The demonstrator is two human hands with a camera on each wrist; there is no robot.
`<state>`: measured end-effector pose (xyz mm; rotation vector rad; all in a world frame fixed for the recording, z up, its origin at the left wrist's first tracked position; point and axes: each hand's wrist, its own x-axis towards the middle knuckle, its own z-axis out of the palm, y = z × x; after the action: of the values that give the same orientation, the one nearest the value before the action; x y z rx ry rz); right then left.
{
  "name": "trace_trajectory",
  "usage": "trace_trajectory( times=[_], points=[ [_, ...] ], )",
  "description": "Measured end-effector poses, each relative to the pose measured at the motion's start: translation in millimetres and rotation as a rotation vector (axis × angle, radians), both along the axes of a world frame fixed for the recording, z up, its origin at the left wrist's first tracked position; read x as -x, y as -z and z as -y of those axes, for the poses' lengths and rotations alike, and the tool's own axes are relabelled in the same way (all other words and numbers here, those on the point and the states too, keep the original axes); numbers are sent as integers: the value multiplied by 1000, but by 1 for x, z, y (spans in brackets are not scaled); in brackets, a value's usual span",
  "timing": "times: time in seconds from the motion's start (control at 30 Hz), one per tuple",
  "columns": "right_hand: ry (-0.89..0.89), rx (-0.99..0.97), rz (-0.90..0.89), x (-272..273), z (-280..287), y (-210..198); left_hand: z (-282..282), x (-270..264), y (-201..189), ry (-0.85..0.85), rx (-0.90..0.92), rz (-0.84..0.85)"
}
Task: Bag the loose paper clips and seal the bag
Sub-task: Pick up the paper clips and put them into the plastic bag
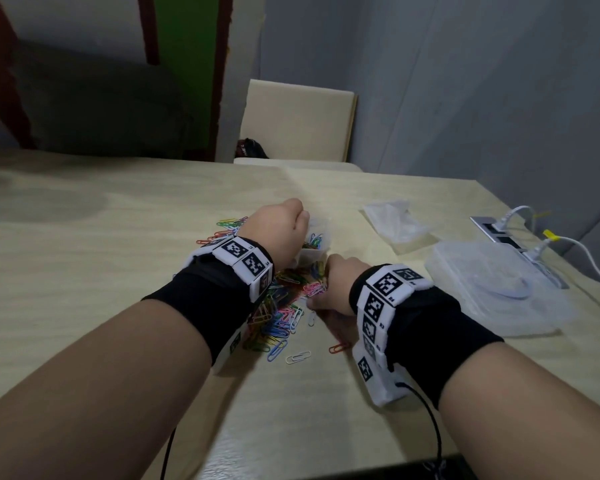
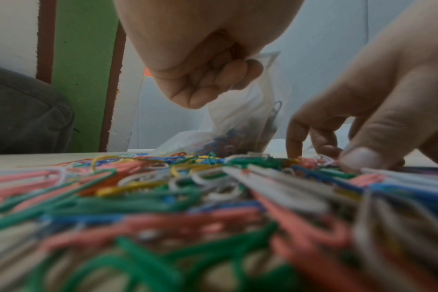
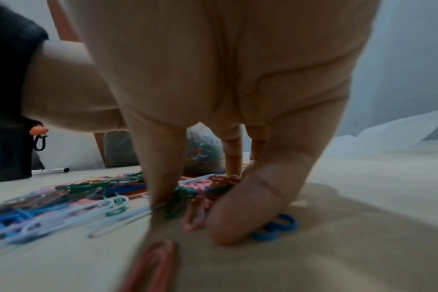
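Observation:
Several coloured paper clips [image 1: 281,306] lie in a heap on the pale wooden table [image 1: 101,254]. My left hand [image 1: 288,230] is just behind the heap, its fingers curled round the rim of a small clear bag [image 1: 317,242] that holds some clips. In the left wrist view this fist [image 2: 208,79] holds the bag [image 2: 250,122] upright on the table. My right hand [image 1: 321,296] reaches down into the heap's right edge. In the right wrist view the thumb and a finger [image 3: 160,187] pinch green and pink clips [image 3: 185,205], and the thumb rests on a blue clip [image 3: 278,227].
A white clip [image 1: 298,357] and a red clip [image 1: 338,348] lie apart near the front. A clear plastic box [image 1: 492,292] and spare clear bags [image 1: 395,223] sit at the right. Behind them is a table socket with white cables [image 1: 520,233]. A chair [image 1: 298,123] stands beyond the far edge.

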<state>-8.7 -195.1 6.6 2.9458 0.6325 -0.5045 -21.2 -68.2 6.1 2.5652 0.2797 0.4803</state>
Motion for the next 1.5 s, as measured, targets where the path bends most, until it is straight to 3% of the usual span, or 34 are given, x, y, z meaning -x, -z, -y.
trace_trajectory(
  times=[0.2,0.3,0.5,0.7,0.83,1.07,1.37,1.5],
  points=[
    [-80,-112,-40,-7,6,2,1,0,-1,4,2,-3],
    [-123,-75,-30,-8,8,0,1,1,0,2,7,-7],
    [-34,-131,-61,-17,7,1,0,1,0,9,9,-19],
    [193,-359,-210,-36,16,-3,-1,0,2,22,8,-14],
    [326,-649,-304,-52,22,-24,-2,-1,2,37,0,-2],
    [377,-1023,-354,-49,2,-34,-2,-2,3,34,10,7],
    [316,-1021,-305,-37,-6,-34,-2,-3,4,35,30,27],
    [174,-721,-15,-32,9,-35,-2,-3,4,32,19,25]
  ],
)
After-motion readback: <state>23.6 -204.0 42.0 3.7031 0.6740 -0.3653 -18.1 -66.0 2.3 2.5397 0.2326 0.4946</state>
